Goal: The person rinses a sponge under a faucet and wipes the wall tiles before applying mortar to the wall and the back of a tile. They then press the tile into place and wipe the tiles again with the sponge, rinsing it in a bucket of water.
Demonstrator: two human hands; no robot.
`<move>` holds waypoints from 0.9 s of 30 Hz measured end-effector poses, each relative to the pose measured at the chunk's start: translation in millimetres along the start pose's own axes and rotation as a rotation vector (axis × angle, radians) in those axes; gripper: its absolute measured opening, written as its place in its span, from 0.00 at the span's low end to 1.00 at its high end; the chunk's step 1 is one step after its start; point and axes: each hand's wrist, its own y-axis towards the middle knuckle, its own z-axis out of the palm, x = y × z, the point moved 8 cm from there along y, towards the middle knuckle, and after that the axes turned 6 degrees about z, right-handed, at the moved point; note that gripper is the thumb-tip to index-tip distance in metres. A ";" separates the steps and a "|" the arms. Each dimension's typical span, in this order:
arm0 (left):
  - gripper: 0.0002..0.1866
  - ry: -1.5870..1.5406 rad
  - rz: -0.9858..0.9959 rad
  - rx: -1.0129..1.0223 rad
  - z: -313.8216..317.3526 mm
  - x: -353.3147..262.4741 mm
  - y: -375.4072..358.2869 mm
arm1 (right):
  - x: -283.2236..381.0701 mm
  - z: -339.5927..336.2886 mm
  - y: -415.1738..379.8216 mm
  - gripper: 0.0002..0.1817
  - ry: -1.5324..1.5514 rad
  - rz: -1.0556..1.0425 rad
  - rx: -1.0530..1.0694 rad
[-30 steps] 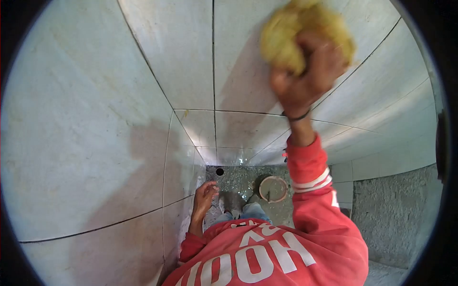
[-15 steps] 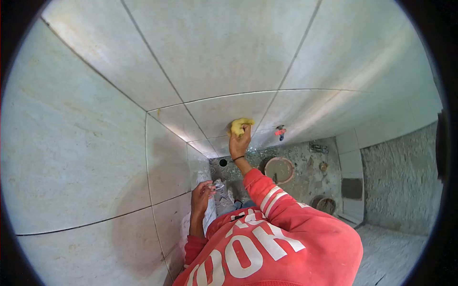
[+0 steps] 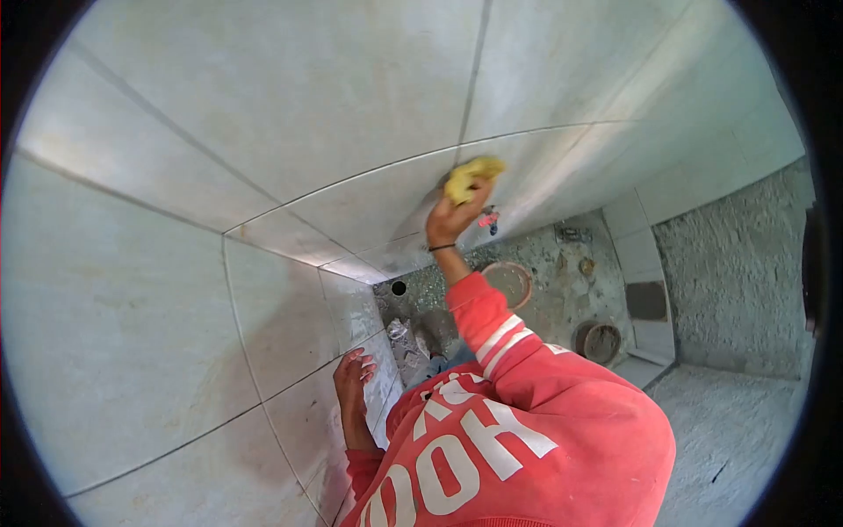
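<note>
My right hand (image 3: 451,221) grips a yellow sponge (image 3: 471,179) against the tiled wall (image 3: 369,198), close to a vertical joint between two tiles. Just right of the wrist, a tap with a red handle (image 3: 489,217) sticks out of the wall. Lower down on the left, my left hand (image 3: 352,374) is held beside the side wall (image 3: 299,351). Its fingers are loosely bent and apart, and nothing shows in them.
On the wet, rough floor (image 3: 553,263) stands a bucket with a pinkish rim (image 3: 529,292). A smaller round container (image 3: 603,343) is further right. A dark drain hole (image 3: 399,288) lies near the corner, with crumpled clear plastic (image 3: 398,330) by my feet.
My right hand has moved up and to the right along the wall with the sponge, across the tile joint. My left hand has shifted slightly down and left. The view has turned a little.
</note>
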 end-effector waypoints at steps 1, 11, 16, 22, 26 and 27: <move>0.19 0.033 0.002 0.039 10.3 -4.7 6.3 | -7.4 -4.6 -3.3 0.20 -0.018 0.006 -0.017; 0.17 0.207 0.129 0.106 93.3 -60.2 5.8 | -236.2 -54.8 62.0 0.10 0.490 1.359 -0.385; 0.17 0.137 0.070 0.029 103.7 -35.6 -8.5 | -469.2 -105.6 44.0 0.13 0.518 1.570 -0.386; 0.19 0.167 0.056 0.061 168.9 -42.8 -5.6 | -658.8 -59.6 -75.0 0.15 0.392 0.965 0.947; 0.19 0.195 0.169 0.096 217.2 -66.7 -1.7 | -377.9 -71.1 14.2 0.12 0.706 2.181 0.065; 0.18 0.154 0.165 0.084 225.9 -70.2 -2.4 | -354.9 -69.5 34.8 0.13 0.677 2.013 0.020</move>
